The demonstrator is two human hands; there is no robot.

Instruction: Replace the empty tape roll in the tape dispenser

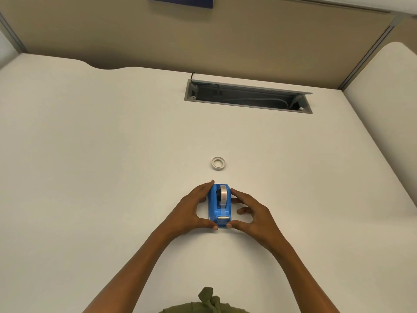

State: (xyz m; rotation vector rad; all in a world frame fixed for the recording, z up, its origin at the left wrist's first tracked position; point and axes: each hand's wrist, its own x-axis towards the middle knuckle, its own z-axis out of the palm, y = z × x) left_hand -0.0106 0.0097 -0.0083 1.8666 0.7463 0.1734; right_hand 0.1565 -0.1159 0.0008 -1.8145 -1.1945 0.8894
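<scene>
Blue plastic, hard and smooth, the tape dispenser (220, 205) sits on the white desk (90, 154), clamped between the left hand (191, 210) and right hand (250, 214). It likely slides easily; hold its flanks. A small, seemingly light roll (218, 163) lies just beyond.

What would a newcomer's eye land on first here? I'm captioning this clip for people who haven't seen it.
The bright blue tape dispenser near the middle of the white desk, with a roll of tape seated in it, cupped between the left hand and right hand. Just beyond it a small white tape ring lies flat. Farther back, an open cable tray is cut into the desk.
</scene>
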